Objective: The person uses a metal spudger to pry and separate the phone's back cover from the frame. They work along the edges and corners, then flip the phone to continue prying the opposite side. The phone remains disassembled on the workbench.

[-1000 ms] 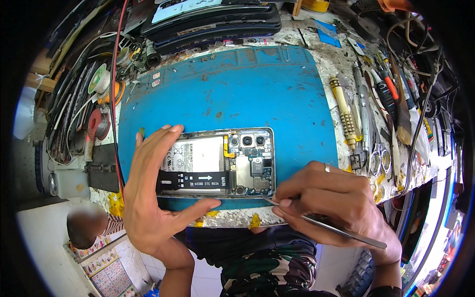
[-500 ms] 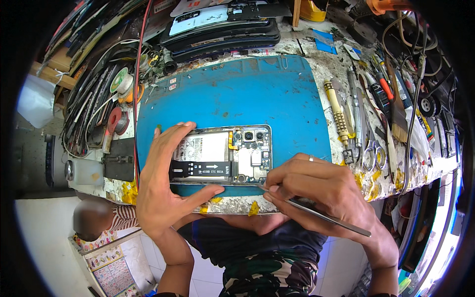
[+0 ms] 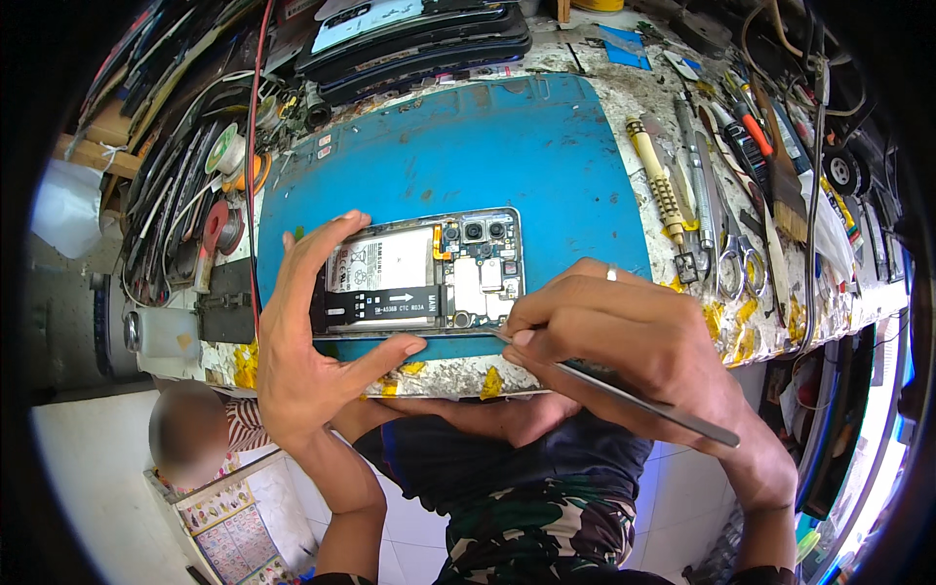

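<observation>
An opened smartphone (image 3: 468, 283) lies on the blue mat, its battery, black ribbon cable, camera lenses and circuit board exposed. My left hand (image 3: 302, 322) is closed around its left end, fingers along the far edge and thumb by the near edge. In my right hand (image 3: 614, 341) I pinch slim grey metal tweezers (image 3: 653, 405) between thumb and fingers. Their tip meets the phone's near right corner; my fingertips partly hide the contact. The tweezers' other end sticks out past my palm toward the wrist.
The blue mat (image 3: 409, 166) spreads beyond the phone. At the back stands a stack of phone parts (image 3: 419, 49). Scissors (image 3: 741, 268), a brush (image 3: 788, 210) and several tools lie on the right; solder spools (image 3: 226, 153) sit left. Another person (image 3: 190, 429) is at the lower left.
The whole view has shifted slightly, so mat, phone and hands appear higher and a little left. Both hands keep their hold, and the tweezers' tip stays at the phone's near right corner.
</observation>
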Tool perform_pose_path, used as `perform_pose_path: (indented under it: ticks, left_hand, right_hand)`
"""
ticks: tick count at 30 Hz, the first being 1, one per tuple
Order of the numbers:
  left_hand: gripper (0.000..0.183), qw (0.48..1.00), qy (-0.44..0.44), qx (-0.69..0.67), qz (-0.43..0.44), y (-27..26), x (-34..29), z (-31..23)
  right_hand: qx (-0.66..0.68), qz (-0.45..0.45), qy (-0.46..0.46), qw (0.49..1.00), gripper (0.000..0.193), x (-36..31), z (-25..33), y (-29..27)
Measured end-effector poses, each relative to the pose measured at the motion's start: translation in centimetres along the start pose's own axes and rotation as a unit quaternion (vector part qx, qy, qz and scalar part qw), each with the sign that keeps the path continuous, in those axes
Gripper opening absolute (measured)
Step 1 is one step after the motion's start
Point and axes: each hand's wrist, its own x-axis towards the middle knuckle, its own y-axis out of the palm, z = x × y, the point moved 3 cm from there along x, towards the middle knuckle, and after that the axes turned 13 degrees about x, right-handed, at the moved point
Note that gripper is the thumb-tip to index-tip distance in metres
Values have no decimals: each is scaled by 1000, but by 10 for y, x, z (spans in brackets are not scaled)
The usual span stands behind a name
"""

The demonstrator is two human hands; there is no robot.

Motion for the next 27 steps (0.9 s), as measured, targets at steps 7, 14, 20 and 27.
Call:
perform_pose_path:
  ticks: [7, 14, 20, 27]
  left_hand:
    - [78, 990, 92, 96, -36, -16, 5, -31]
    - [31, 993, 111, 31, -38, 6, 13, -68]
    - [21, 991, 120, 13, -52, 14, 17, -70]
    - [13, 991, 97, 10, -89, 17, 14, -71]
  right_hand:
    - [63, -32, 38, 997, 19, 3, -7, -5]
    - [80, -26, 42, 996, 19, 3, -7, -7]
    - [96, 0, 80, 992, 19, -2, -12, -12]
    - [198, -37, 127, 971, 22, -6, -9, -17]
